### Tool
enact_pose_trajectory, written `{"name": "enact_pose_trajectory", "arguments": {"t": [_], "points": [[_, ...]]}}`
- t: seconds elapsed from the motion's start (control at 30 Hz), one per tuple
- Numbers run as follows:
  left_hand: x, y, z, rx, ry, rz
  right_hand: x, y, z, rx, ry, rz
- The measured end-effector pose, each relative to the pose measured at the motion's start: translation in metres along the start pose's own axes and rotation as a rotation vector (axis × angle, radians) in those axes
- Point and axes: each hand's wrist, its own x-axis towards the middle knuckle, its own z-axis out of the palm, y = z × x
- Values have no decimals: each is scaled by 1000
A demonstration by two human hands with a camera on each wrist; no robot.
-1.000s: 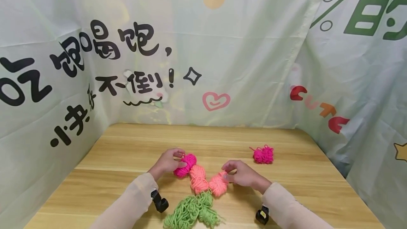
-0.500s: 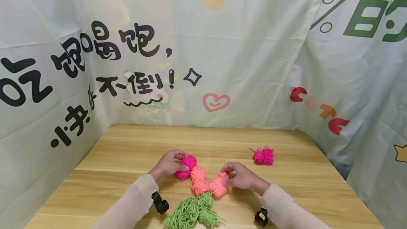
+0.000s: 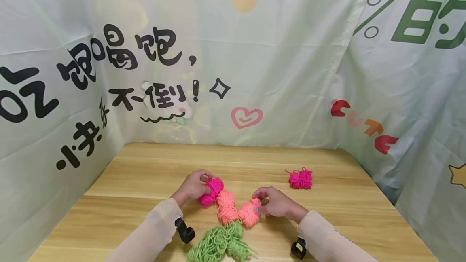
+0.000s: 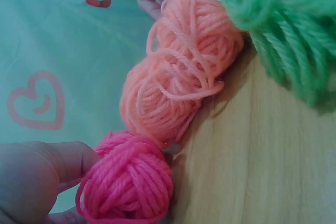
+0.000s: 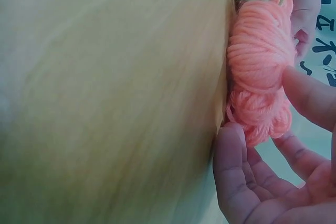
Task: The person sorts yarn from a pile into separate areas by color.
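Hot-pink yarn ball, orange skein and salmon ball touch in a row.

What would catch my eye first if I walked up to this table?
Probably the bright yarn on the wooden table: the left hand grips a hot-pink yarn ball, the right hand pinches a salmon yarn ball, with an orange skein between. A loose green yarn bundle lies nearer, a fuzzy magenta clump far right.

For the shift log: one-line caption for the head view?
Left hand grips hot-pink yarn ball, right hand pinches salmon yarn ball on wooden table.
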Motion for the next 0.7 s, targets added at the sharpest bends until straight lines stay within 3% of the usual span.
{"name": "enact_pose_trajectory", "arguments": {"t": [0.7], "points": [[5, 13, 0, -72, 32, 18, -1, -2, 1, 36, -14, 13]]}}
